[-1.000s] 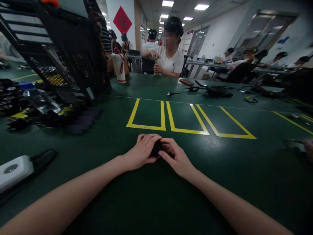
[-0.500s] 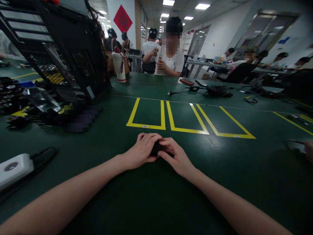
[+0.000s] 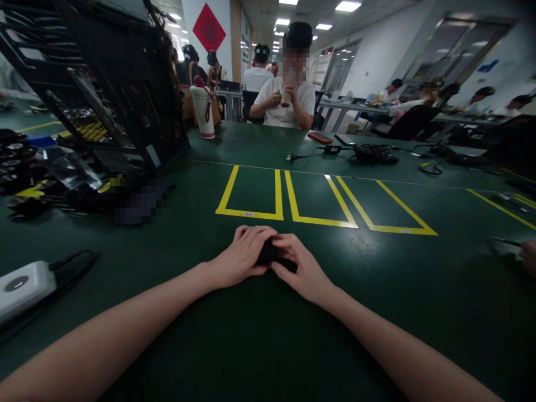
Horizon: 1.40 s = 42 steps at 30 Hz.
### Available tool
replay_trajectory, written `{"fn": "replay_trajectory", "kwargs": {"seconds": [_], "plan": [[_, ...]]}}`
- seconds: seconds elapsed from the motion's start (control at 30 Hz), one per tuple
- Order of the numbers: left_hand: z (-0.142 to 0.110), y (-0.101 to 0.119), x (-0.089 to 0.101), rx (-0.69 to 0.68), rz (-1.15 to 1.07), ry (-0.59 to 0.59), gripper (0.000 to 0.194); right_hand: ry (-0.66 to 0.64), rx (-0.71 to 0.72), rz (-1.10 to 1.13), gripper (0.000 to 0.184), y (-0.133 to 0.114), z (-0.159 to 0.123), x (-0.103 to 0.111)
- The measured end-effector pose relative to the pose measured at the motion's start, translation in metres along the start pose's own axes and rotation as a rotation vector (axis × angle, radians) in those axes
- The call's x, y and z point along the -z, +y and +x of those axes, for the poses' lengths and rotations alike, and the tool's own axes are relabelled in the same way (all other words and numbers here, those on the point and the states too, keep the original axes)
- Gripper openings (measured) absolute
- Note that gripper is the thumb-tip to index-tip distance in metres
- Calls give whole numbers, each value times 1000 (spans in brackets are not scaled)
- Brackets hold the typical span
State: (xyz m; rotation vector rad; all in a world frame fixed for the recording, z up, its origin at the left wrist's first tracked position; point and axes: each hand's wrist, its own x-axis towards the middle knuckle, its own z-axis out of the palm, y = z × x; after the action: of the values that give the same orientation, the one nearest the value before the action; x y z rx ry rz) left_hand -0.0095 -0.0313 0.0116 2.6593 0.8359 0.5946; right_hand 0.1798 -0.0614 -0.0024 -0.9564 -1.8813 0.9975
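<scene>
A small, dark, rounded object (image 3: 267, 254) sits low over the green table (image 3: 268, 335), between my hands. My left hand (image 3: 243, 257) curls over its left side and top, fingers together. From the right, my right hand (image 3: 299, 265) pinches its edge with thumb and fingertips. Most of the object is covered by my fingers, and its kind does not show. Just beyond my hands, strips of yellow tape (image 3: 251, 214) mark several outlined areas on the tabletop.
On the left stand a black computer case (image 3: 113, 89), a clear bottle (image 3: 69, 167) and a white power strip (image 3: 27, 285). Farther back are a white cup (image 3: 204, 111), coiled black cables (image 3: 374, 154) and a seated person (image 3: 280, 100). Another person's hand (image 3: 530, 257) shows at the right edge.
My hands keep nearly the same hold on the dark object. Across the table, the person has raised a drink toward their face. The view has shifted very slightly.
</scene>
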Motion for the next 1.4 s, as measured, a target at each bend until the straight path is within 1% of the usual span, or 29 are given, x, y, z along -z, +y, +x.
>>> {"fn": "replay_trajectory", "kwargs": {"seconds": [0.2,0.27,0.37,0.43,0.7,0.87,0.93,1.0,1.1,1.3,1.4], "plan": [[0,-1,-1,7,-3,0,61,21,-20,-44,23,-2,-1,1],[0,0,0,9,-6,3,61,28,-35,-42,24,-3,0,0],[0,1,0,8,-16,-11,62,21,-64,-45,35,-5,1,0],[0,1,1,10,-16,-14,62,10,-62,-52,38,-5,2,0],[1,3,4,8,-18,-21,62,3,6,-50,32,-3,-1,2],[0,3,3,20,-12,-14,60,21,-6,-85,23,-5,-1,2],[0,3,2,17,-11,-7,60,32,-15,-83,25,-5,0,1],[0,2,2,14,-14,-3,61,36,-26,-75,32,-5,1,0],[0,2,2,9,-23,-6,61,18,-29,-86,38,-6,1,1],[0,1,2,12,-11,-11,62,8,11,-88,35,-5,0,1],[0,1,1,10,-12,-7,61,16,15,-90,28,-3,-1,1]]}}
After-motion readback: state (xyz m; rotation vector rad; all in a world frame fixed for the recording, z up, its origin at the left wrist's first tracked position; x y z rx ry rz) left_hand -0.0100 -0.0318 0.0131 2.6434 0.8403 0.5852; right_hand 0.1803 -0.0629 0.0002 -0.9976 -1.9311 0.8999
